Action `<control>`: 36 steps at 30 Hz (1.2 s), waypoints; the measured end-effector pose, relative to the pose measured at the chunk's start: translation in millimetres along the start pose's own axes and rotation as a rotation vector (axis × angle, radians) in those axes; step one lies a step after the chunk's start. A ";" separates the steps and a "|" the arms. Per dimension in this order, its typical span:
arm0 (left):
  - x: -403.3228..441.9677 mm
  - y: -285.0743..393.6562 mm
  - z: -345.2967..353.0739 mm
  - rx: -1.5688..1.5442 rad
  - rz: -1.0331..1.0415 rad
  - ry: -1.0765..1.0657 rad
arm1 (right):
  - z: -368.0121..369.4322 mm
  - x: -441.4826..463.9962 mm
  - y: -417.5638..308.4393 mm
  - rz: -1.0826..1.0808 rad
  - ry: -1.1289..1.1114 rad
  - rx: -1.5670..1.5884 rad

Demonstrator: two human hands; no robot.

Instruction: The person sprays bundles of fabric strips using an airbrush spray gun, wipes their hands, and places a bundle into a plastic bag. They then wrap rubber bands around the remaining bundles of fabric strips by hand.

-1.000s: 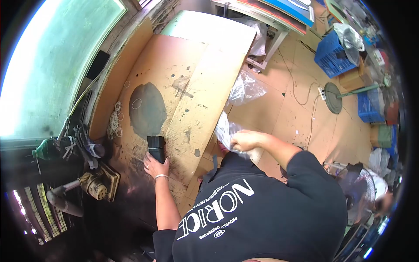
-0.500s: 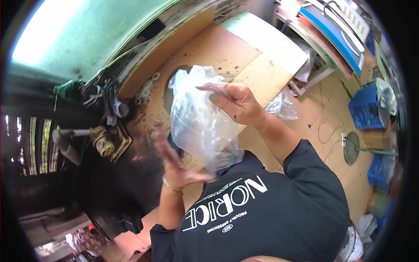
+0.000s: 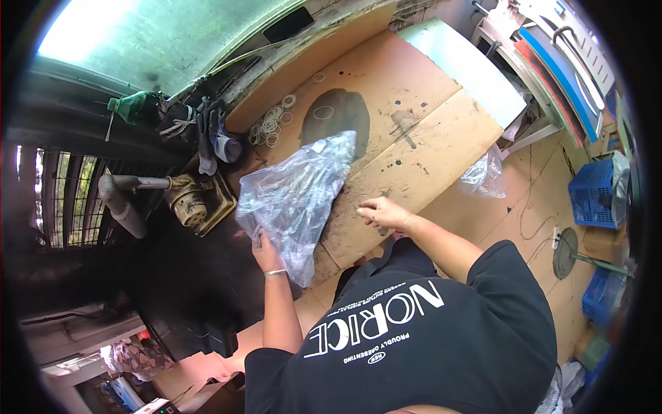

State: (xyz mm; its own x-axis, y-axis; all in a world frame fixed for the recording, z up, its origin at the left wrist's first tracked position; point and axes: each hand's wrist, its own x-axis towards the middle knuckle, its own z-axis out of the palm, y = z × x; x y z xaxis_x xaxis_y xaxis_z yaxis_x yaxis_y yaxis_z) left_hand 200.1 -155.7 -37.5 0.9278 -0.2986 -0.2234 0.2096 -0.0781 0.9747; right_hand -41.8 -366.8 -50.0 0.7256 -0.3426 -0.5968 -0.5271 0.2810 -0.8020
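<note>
a large clear plastic bag (image 3: 296, 186) spreads over the near left part of the cardboard-covered bench (image 3: 441, 131), crumpled and full of glossy creases. its top corner overlaps the lower edge of a dark oval patch (image 3: 348, 114) on the cardboard, and its lower end reaches toward the person's body. the left hand (image 3: 266, 254), with a pale bracelet (image 3: 275, 272) at the wrist, grips the bag by its lower left edge, thumb and fingers closed on the film. the right hand (image 3: 385, 213) is apart from the bag, over the near edge of the bench, its fingers half curled; whether the fingertips press together or pinch anything is too small to tell.

beyond the bag, a heap of pale rings (image 3: 272, 125) lies beside the dark patch, with a single ring (image 3: 323, 112) on the patch itself. gray gloves (image 3: 205, 134) sit left of the heap, near a green bottle (image 3: 138, 107). a grimy metal fitting (image 3: 189, 207) stands to the left of the bag, joined to a pipe (image 3: 124, 207). on the right, another clear bag (image 3: 485, 174) shows just beside the bench, and a blue crate (image 3: 593, 195) stands farther off on the floor (image 3: 531, 172).
</note>
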 end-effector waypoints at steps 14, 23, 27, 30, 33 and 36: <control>27.6 -30.3 19.1 0.710 0.616 -0.866 | 106.3 106.4 -11.0 0.040 0.705 -0.105; 46.7 -2.5 -66.9 1.185 1.136 -0.706 | 143.0 126.6 -42.9 0.203 0.971 -0.231; 56.5 -13.0 -107.0 1.322 1.177 -0.861 | 152.3 140.7 -45.2 0.127 1.013 -0.407; 54.0 -28.5 -114.2 1.380 1.053 -1.065 | 135.1 141.5 -40.6 -0.009 0.962 -0.344; 48.9 -35.5 -115.0 1.432 0.831 -1.141 | 109.5 108.7 -50.4 -0.095 0.848 -0.206; 38.8 -52.7 -120.0 1.248 0.826 -1.010 | 122.1 74.6 -97.8 -0.295 0.656 -0.338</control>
State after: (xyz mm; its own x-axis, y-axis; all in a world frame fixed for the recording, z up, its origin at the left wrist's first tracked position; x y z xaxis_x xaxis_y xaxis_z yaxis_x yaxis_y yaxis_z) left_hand 262.1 -49.0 -96.4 0.0360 -0.9922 -0.1193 -0.9330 -0.0761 0.3518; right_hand 117.9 -310.4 -13.2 0.5027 -0.8483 -0.1664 -0.5361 -0.1549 -0.8298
